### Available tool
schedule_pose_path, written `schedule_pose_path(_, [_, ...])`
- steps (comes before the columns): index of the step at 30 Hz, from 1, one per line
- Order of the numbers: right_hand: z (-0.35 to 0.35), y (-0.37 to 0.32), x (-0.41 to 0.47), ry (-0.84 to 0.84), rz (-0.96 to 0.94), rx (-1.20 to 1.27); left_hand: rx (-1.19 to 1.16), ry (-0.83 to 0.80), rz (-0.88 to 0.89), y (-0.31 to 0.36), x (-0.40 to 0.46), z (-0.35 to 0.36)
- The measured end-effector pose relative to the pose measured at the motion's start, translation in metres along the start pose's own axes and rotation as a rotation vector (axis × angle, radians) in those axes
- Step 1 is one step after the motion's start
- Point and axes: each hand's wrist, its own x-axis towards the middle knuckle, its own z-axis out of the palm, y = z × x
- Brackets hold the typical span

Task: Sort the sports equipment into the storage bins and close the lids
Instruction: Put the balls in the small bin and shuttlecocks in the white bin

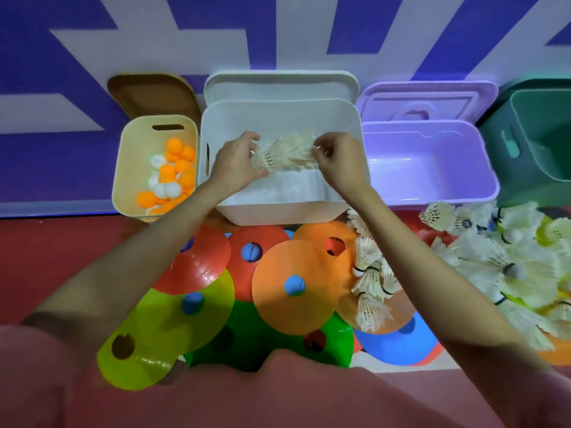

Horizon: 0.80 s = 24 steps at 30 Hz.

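Both hands hold a bunch of white feather shuttlecocks (285,152) above the open white bin (278,211). My left hand (236,163) grips the cork end of the bunch, and my right hand (335,157) pinches the feather end. To the left stands a cream bin (119,168) holding orange and white table tennis balls (170,177). A purple bin (432,193) stands open to the right, and a green bin (537,131) is at the far right. More shuttlecocks (506,264) lie heaped on the red floor at the right.
Flat marker cones in orange (293,307), red, yellow (167,329), green and blue lie overlapping on the floor in front of the bins. A few shuttlecocks (370,279) rest on the orange cones. The bins' lids lean against the blue and white wall behind them.
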Motion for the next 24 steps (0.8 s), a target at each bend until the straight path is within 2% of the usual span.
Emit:
schedule_pose_path(6, [0.061,0.029,0.042,-0.284,0.097,-0.221,0.336,-0.28,-0.024,-0.036,0.037,0.036])
schedule_pose_path(11, [0.096,0.03,0.05,-0.579,0.125,-0.348,0.504,-0.443,-0.079,-0.055,0.049,0.045])
schedule_pose_path(16, [0.112,0.028,0.053,-0.683,0.12,-0.377,0.583,-0.454,-0.056,-0.062,0.055,0.053])
schedule_pose_path(24, [0.11,0.031,0.054,-0.796,0.231,-0.297,0.732,-0.448,0.007,-0.05,0.047,0.05])
